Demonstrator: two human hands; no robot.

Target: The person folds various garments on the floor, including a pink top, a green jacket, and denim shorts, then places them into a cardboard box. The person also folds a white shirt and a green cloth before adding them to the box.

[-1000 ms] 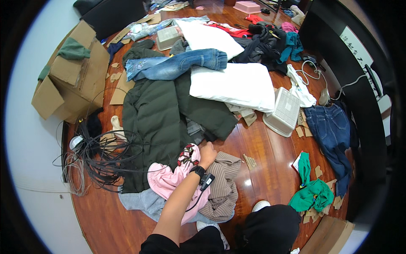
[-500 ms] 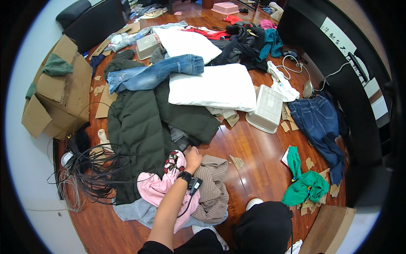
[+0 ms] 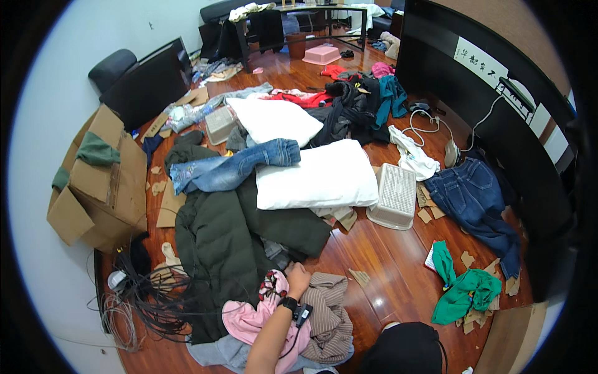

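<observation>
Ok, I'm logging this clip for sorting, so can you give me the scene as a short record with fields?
setting: wooden floor strewn with clothes
hand in view: one hand, which side unclear, wearing a black wristband
hand contact: reaching into the clothes pile at the edge of the dark green puffer jacket
under the arm: pink garment, striped brown garment
nearby: white pillow, blue jeans, white plastic basket, cardboard box, tangle of black cables
</observation>
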